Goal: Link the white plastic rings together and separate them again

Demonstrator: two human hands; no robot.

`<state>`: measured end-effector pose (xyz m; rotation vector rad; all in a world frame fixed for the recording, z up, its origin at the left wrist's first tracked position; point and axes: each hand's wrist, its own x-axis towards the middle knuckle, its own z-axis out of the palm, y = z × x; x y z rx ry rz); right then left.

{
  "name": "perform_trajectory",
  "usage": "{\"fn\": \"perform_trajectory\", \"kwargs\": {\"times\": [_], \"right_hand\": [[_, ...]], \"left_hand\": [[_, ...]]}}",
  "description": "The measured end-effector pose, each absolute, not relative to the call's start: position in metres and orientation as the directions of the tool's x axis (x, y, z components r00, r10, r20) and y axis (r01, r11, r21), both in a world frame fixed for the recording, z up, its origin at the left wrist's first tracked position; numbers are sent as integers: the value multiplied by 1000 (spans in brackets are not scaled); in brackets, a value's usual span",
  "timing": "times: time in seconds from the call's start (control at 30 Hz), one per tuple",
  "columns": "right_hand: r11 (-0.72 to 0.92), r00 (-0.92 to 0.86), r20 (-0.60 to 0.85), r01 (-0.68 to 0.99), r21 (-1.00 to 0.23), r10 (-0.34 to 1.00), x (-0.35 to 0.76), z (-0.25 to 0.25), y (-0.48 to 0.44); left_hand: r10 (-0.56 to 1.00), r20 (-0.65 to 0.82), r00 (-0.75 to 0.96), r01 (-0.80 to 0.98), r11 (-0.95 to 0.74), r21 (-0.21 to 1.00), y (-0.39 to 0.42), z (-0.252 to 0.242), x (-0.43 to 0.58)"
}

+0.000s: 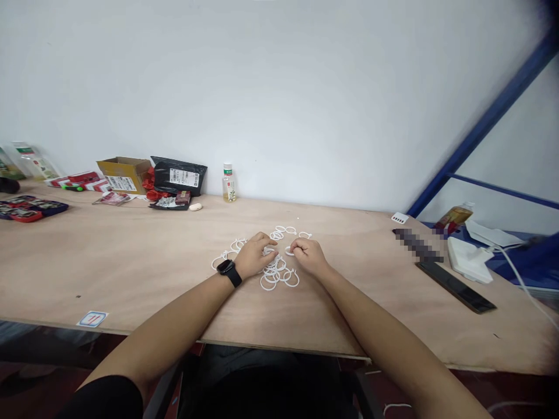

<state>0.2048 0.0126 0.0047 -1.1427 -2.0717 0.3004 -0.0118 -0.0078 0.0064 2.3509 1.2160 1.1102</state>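
Observation:
Several white rings [268, 281] with small clasps lie in a loose heap on the wooden table [174, 250]. Over the heap's left part is my left hand [254, 256], thumb and fingers apart, touching or just above the rings; a dark watch is on that wrist. My right hand [308, 255] is closed at the heap's right side, its fingers pinched on a white ring [289, 251]. More rings [304, 235] lie behind the hands, and others [215, 262] beside the watch. Some rings are partly hidden under my left hand.
A small bottle [229, 185] stands near the wall. Left of it are a black package [179, 176], an open cardboard box [124, 174] and red items. At the right lie a dark phone [454, 286], a white device [470, 259] with a cable, and a blurred item. A blue frame rises behind.

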Motion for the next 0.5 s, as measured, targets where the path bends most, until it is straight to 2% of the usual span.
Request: {"fn": "perform_trajectory", "kwargs": {"times": [0.37,0.5], "right_hand": [[684,-442,522,475,-553,729,181,6,-11],[660,-402,527,527,-535,749,185,2,-1]], "left_hand": [[735,507,451,542,-676,499,-11,10,-10],[751,523,403,583,-651,486,-7,6,-12]]}}
